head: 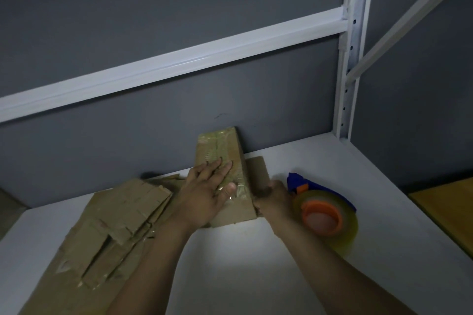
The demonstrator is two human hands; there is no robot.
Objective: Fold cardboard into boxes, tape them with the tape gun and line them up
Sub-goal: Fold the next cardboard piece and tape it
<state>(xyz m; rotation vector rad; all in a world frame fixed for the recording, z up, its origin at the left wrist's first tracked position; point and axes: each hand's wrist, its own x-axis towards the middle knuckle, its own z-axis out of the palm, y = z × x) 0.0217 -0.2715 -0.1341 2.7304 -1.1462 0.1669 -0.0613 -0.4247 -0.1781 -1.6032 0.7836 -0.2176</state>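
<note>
A folded cardboard box with clear tape along its top lies on the white shelf, its far end against the grey wall. My left hand lies flat on the taped top with straight fingers. My right hand grips the box's right side near its front corner, fingers curled round the edge. The blue and orange tape gun with its roll of clear tape rests on the shelf just right of my right hand, untouched.
A stack of flattened cardboard covers the shelf's left front. White shelf rails and an upright post stand against the grey wall. A yellow-brown surface shows at the far right.
</note>
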